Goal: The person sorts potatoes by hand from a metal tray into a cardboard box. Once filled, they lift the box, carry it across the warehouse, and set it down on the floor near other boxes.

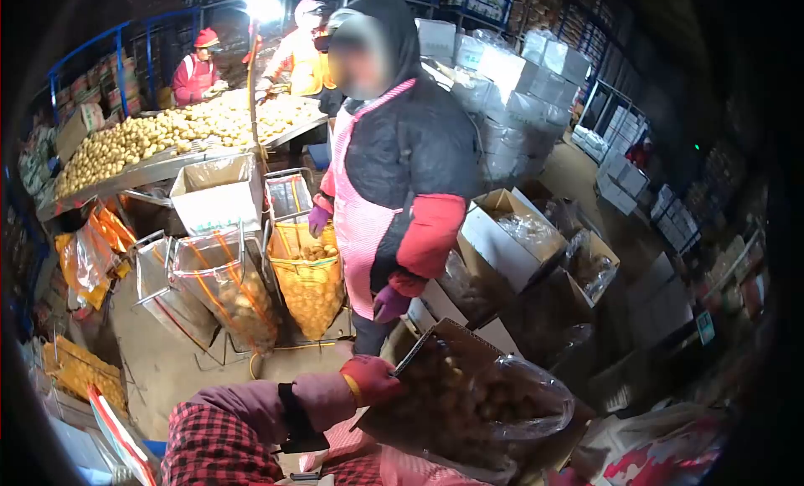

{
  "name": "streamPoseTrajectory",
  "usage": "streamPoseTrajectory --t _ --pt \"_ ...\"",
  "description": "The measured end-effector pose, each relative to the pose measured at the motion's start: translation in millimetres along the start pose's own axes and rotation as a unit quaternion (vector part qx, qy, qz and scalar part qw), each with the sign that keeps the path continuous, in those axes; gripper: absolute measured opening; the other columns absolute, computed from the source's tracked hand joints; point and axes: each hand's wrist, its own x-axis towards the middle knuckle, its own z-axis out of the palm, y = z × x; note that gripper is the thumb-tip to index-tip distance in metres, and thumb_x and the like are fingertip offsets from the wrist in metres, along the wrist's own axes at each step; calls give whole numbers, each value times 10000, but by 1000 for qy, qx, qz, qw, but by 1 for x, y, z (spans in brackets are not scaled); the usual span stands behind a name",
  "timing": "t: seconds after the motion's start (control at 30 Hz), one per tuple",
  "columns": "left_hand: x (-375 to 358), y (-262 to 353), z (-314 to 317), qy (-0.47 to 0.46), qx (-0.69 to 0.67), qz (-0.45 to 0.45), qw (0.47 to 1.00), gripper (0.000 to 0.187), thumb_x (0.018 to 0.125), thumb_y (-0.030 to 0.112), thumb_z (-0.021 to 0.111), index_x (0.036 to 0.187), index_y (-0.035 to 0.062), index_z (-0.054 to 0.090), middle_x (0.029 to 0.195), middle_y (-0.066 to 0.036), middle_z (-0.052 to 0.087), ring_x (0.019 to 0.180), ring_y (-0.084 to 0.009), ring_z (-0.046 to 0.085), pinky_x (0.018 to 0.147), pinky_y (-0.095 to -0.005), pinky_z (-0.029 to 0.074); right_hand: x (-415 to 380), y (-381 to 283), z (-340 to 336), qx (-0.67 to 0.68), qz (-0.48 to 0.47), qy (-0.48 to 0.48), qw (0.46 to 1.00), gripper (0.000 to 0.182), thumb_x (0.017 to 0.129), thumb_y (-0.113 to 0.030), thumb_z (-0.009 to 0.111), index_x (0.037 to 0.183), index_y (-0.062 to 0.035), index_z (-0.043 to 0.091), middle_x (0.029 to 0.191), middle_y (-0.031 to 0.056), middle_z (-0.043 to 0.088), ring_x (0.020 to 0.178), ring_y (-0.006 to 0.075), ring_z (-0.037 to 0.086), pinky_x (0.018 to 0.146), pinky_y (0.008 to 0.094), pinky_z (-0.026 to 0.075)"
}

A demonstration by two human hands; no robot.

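My left hand [371, 380], in a red and orange glove, reaches in from the lower left and is closed on the edge of a cardboard box [423, 354]. The box is tilted and lined with a clear plastic bag [536, 398]. Round potatoes [469, 394] show dimly inside. A mauve sleeve cover with a black band covers my forearm, over a red and black checked sleeve. My right hand is out of view.
A person [402, 176] in a pink apron stands just beyond the box. Mesh potato bags [308, 285] hang on metal frames at left. A potato-covered sorting table [159, 169] lies behind, with two people. Lined cartons [511, 243] and wrapped stacks [519, 84] fill the right. Patterned cloth [662, 452] shows lower right.
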Motion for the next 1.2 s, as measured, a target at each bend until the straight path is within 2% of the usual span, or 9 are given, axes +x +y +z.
streamPoseTrajectory --t 0.33,0.4,0.43,0.5,0.63,0.7,0.9,1.1,1.2 --pt "12 11 4 -32 18 58 998 422 787 517 602 830 112 713 781 -166 670 774 -350 654 680 -447 516 -42 48 13 6 58 24 998 420 749 -412 717 885 -16 688 808 191 675 753 306 659 674 406 501" --pt "23 -7 19 19 230 347 909 397 855 496 532 888 143 710 890 -151 680 842 -339 650 704 -434 517 -43 45 16 4 59 16 998 420 749 -414 716 883 -17 689 811 193 675 756 310 659 677 406 502" --pt "20 11 13 -59 248 238 937 413 908 486 451 931 163 708 952 -142 677 893 -326 643 740 -427 510 -45 44 15 5 58 13 998 420 749 -414 716 882 -17 690 812 194 676 758 311 660 679 407 502" --pt "16 29 13 -26 342 235 909 139 824 236 583 797 173 703 774 -52 680 694 -257 662 551 -379 513 -45 42 13 -1 61 8 998 421 749 -416 715 880 -17 690 815 195 676 761 314 660 681 407 503" --pt "20 14 20 -75 250 198 945 198 848 295 612 846 126 715 807 -106 685 746 -258 674 607 -377 528 -43 43 8 -7 59 -5 998 422 748 -419 715 876 -18 692 821 199 677 766 320 661 687 409 504" --pt "27 -17 45 -142 -111 25 983 481 810 529 607 962 85 716 912 -145 696 881 -299 667 783 -411 505 -40 44 6 -11 57 -11 998 422 748 -421 714 874 -19 693 824 200 677 769 324 661 690 409 505" --pt "-18 45 13 -54 -113 -59 990 475 779 476 662 954 37 713 905 -178 692 853 -306 669 775 -408 507 -37 40 -6 -47 78 -20 996 453 721 -437 725 873 -12 683 816 223 667 760 380 649 676 448 494" --pt "-26 37 28 2 8 -42 999 496 765 505 658 920 37 712 860 -187 686 824 -301 667 760 -405 503 -8 105 29 -241 -196 83 947 462 700 -397 744 717 52 636 678 229 624 666 391 612 628 449 465" --pt "-35 46 23 22 -72 -10 997 505 758 542 646 834 48 713 779 -180 678 767 -301 670 718 -408 503 -11 75 15 -31 -20 25 999 475 684 -396 757 619 48 603 612 224 589 617 380 591 596 463 449"
